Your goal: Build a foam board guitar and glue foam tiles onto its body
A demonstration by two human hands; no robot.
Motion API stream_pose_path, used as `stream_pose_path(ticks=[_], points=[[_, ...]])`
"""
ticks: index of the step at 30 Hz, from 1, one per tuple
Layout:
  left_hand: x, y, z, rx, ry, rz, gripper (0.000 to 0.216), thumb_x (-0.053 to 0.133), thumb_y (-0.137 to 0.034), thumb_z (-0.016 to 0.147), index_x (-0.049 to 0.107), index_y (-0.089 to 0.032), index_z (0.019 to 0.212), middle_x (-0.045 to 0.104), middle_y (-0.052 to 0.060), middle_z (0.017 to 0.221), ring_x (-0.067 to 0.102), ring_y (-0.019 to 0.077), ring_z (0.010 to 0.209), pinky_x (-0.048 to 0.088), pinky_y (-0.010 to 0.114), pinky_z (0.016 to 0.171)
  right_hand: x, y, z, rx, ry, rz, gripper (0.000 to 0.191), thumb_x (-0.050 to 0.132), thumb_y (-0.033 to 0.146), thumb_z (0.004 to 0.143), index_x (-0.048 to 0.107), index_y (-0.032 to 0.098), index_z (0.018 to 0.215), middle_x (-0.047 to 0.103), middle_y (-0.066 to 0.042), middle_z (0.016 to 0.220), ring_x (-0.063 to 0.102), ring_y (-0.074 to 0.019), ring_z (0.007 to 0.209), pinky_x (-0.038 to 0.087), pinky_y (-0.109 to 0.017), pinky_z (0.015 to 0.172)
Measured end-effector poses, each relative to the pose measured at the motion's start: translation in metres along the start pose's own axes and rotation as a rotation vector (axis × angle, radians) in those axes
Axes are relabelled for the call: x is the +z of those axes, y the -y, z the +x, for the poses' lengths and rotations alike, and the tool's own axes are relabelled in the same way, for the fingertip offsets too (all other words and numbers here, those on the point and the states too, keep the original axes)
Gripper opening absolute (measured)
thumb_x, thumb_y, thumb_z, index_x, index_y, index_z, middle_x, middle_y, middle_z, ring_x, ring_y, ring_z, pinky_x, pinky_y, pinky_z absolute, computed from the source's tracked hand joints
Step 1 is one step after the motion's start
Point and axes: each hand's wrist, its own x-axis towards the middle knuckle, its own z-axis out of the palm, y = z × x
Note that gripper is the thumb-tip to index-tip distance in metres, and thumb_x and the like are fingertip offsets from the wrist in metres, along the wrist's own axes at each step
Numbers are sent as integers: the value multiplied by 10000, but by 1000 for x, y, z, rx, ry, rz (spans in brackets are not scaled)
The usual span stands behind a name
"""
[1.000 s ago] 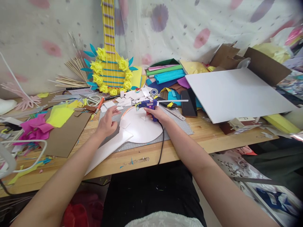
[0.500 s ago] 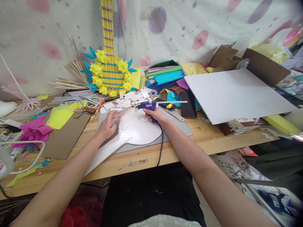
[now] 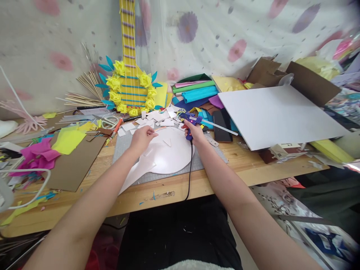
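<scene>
My right hand (image 3: 195, 135) is closed round the grip of a blue glue gun (image 3: 190, 120), whose black cord (image 3: 189, 168) drops over the table's front edge. A white glue stick pokes out of the gun to the right. My left hand (image 3: 143, 138) rests with fingers spread on the left part of a white guitar-shaped foam cut-out (image 3: 168, 153), which lies on a grey cutting mat (image 3: 123, 144). Small white foam pieces (image 3: 157, 118) are scattered just beyond the cut-out.
A yellow paper guitar with flowers (image 3: 131, 88) leans on the curtain behind. A big white board (image 3: 278, 112) and cardboard box (image 3: 312, 80) fill the right. Rolls of coloured paper (image 3: 197, 92), a black phone (image 3: 222, 129), scissors (image 3: 109, 122), brown card (image 3: 75, 161) and pink tissue (image 3: 36, 152) lie around.
My right hand has carried the glue gun up and to the right, off the disc's top edge. My left hand has slid right onto the cut-out, which has shifted with it.
</scene>
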Motion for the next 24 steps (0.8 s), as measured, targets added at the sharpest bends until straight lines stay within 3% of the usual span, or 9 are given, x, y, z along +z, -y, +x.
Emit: stream_pose_path(ticks=[5, 8, 11, 16, 20, 24], points=[[43, -23, -12, 179, 140, 188, 465, 750, -365, 647, 589, -176, 1040, 594, 114, 1145, 527, 282, 1130, 418, 384, 960, -4, -4, 6, 37, -99, 54, 273, 719, 360, 715, 529, 168, 674, 597, 25, 599, 395, -27, 394, 339, -169, 359], [55, -19, -14, 199, 153, 234, 358, 667, -237, 716, 577, -167, 1055, 606, 131, 1123, 524, 302, 1138, 413, 412, 976, -3, -4, 6, 85, -98, 89, 249, 698, 336, 743, 532, 163, 675, 604, 21, 610, 386, -24, 390, 335, -170, 361], [53, -3, -6, 217, 110, 228, 298, 598, -140, 735, 571, -198, 1026, 637, 104, 1089, 556, 293, 1090, 433, 431, 951, 0, -3, 3, 142, -30, 148, 260, 687, 346, 761, 526, 166, 665, 593, 24, 599, 387, -25, 402, 336, -165, 368], [35, 19, 7, 168, 61, 219, 320, 679, -177, 694, 563, -216, 990, 653, 88, 1062, 587, 277, 1044, 450, 414, 912, 11, -7, -7, 165, 184, 164, 339, 717, 440, 726, 529, 167, 651, 586, 14, 624, 392, -28, 430, 329, -162, 376], [33, 16, 9, 118, 2, 204, 343, 730, -313, 688, 560, -211, 969, 645, 88, 1036, 587, 270, 1008, 454, 403, 876, 16, -12, -10, 159, 207, 130, 342, 730, 445, 708, 547, 163, 647, 595, 7, 646, 398, -28, 441, 328, -163, 376], [47, 2, 18, 99, -57, 196, 338, 729, -353, 700, 562, -203, 952, 639, 95, 1028, 542, 284, 1062, 428, 414, 903, 12, -11, -6, 148, 172, 201, 349, 760, 433, 680, 542, 162, 649, 596, 19, 625, 407, -24, 430, 330, -165, 371]])
